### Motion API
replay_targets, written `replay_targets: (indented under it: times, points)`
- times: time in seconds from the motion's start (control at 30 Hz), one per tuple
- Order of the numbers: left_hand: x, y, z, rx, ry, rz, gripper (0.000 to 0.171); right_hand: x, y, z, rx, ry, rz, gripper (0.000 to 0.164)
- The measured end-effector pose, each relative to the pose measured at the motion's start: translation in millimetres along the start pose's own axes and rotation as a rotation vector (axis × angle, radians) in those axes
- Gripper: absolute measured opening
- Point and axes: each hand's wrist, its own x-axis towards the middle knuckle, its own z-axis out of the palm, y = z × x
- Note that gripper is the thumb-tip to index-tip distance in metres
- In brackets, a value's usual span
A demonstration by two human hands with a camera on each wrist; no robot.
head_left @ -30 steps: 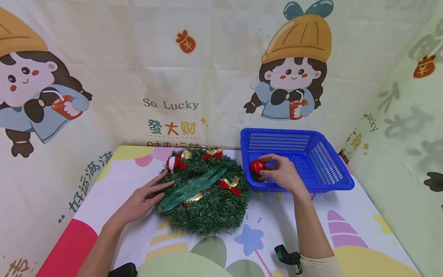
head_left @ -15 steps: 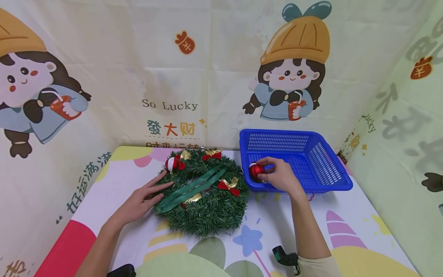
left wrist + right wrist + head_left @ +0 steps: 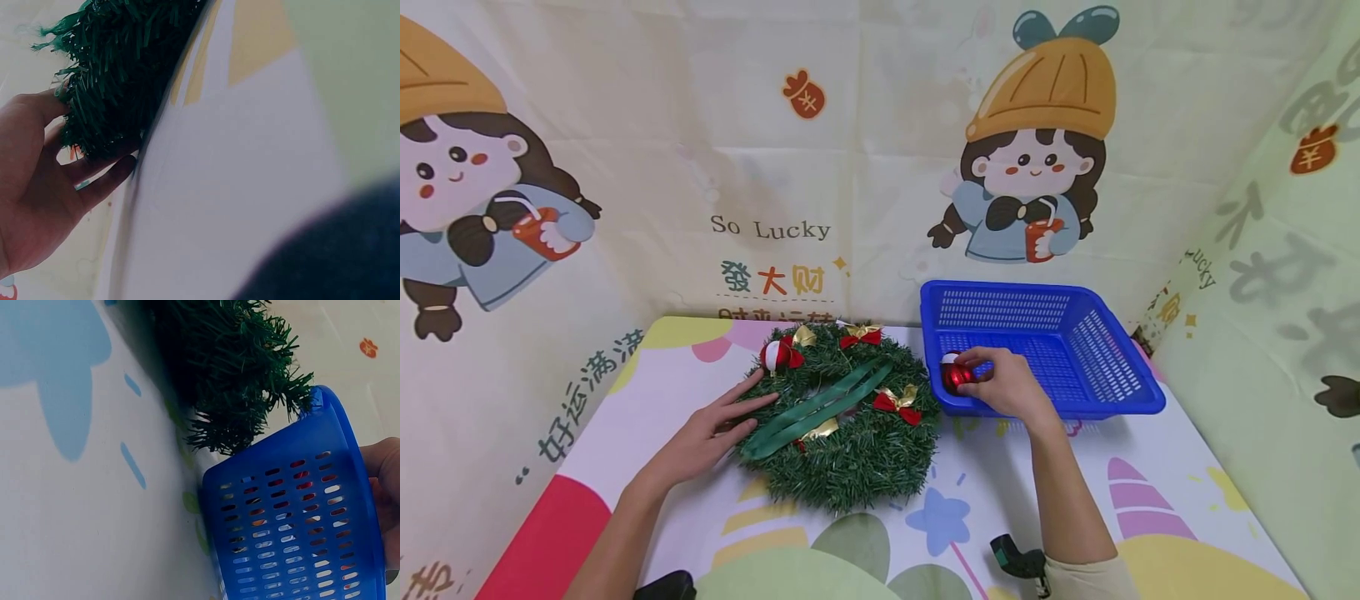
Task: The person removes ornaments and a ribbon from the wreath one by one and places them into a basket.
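A green wreath (image 3: 857, 450) lies on the table, bearing red and gold bows (image 3: 897, 406), a red-and-white ball (image 3: 775, 356) and a loop of green ribbon (image 3: 820, 410). My left hand (image 3: 711, 433) rests against the wreath's left edge with fingers spread; the left wrist view shows its fingers (image 3: 103, 181) touching the needles. Inside the blue basket (image 3: 1097, 350), at its left end, my right hand (image 3: 1011, 383) pinches a shiny red Christmas bauble (image 3: 957, 380) between thumb and fingers. Something white (image 3: 950, 358) shows just behind the bauble. In the right wrist view the basket's wall mostly hides that hand.
The basket stands right of the wreath, its left end close to the needles. A patterned cloth (image 3: 940, 521) covers the table. Printed fabric walls (image 3: 880, 167) rise behind and on the right. Dark camera mounts (image 3: 1022, 560) sit at the wrists.
My right hand has sunk slightly lower in the basket with the red bauble, and a white patch now shows behind it. The left hand and wreath have stayed put.
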Motion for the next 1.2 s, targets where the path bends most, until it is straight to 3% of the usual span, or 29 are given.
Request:
replay_targets:
  times: [0.83,1.2]
  points:
    - [-1.0,0.6,1.1,0.011,0.003,-0.003,0.044,-2.5,-1.5,-3.5,0.026,0.028,-0.024,0.036]
    - [-0.9,2.7,0.5,0.011,0.001,-0.005,0.044,-5.0,-3.8,-5.8,0.028,0.053,0.020,0.037]
